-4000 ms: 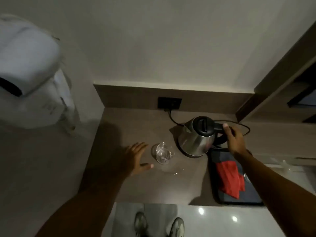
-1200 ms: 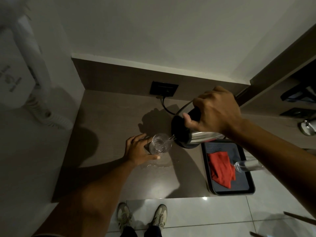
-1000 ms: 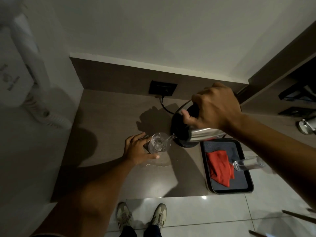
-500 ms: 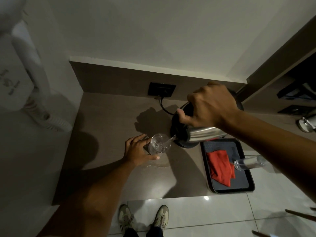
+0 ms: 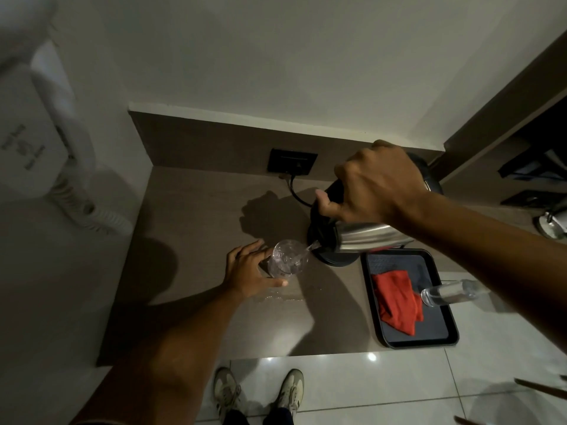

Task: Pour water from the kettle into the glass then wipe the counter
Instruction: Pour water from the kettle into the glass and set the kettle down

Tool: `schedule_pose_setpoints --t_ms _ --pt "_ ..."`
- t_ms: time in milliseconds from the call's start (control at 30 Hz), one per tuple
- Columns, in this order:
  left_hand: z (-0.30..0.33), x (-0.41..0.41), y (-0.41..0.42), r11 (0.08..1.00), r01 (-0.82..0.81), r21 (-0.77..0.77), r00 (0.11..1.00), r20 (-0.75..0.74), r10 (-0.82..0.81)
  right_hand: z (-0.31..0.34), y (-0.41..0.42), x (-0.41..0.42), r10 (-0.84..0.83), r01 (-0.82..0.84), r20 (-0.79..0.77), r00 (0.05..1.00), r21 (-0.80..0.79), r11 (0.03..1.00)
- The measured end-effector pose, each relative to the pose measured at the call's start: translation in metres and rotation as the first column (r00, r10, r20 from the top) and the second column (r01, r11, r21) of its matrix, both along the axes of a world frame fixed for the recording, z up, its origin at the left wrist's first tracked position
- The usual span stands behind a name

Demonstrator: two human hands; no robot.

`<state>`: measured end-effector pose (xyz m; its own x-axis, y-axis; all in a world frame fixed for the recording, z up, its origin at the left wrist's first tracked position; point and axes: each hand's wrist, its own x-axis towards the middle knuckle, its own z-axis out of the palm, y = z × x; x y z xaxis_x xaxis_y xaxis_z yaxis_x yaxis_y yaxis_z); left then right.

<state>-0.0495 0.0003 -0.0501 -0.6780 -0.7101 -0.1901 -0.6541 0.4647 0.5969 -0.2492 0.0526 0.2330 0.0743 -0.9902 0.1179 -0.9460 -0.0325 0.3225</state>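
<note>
My right hand [image 5: 376, 182] grips the black handle of the steel kettle [image 5: 362, 239], which is lifted and tipped left. A thin stream of water runs from its spout into the clear glass [image 5: 287, 261] standing on the brown counter [image 5: 190, 228]. My left hand [image 5: 250, 276] wraps the glass from the left and steadies it. A small puddle of water [image 5: 280, 297] lies on the counter just in front of the glass. A red cloth [image 5: 395, 302] is crumpled on the dark tray [image 5: 426, 340] at the right.
The kettle's black base [image 5: 336, 259] sits under the kettle, its cord running to a wall socket [image 5: 291, 161]. A second clear glass [image 5: 451, 292] lies on its side over the tray. A white wall-mounted hair dryer [image 5: 40, 142] hangs at the left. My shoes [image 5: 257, 394] stand below the counter edge.
Four seconds ago the kettle stood on its base and my left hand lay open by the glass. It has since been lifted and tipped, and over the last second pouring continues almost unchanged.
</note>
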Motion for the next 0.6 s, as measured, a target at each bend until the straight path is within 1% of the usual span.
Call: schedule_pose_setpoints --t_ms 133,333,500,600 --pt "-0.003 0.000 0.000 1.000 -0.003 0.002 1.000 -0.003 0.003 0.001 -0.003 0.005 0.006 -0.006 -0.038 0.999 -0.012 1.000" --pt "-0.005 -0.001 -0.001 0.999 -0.020 0.027 1.000 0.022 0.019 0.003 -0.010 0.013 0.022 -0.024 -0.046 0.999 -0.035 0.999" --pt "-0.004 -0.001 0.000 1.000 -0.023 0.011 1.000 0.014 0.022 0.000 -0.010 0.017 0.013 -0.012 -0.050 0.999 0.022 1.000" --pt "-0.006 -0.001 0.000 0.999 -0.029 0.020 0.999 0.022 0.028 -0.007 -0.006 0.016 0.011 -0.012 -0.043 0.999 -0.036 0.999"
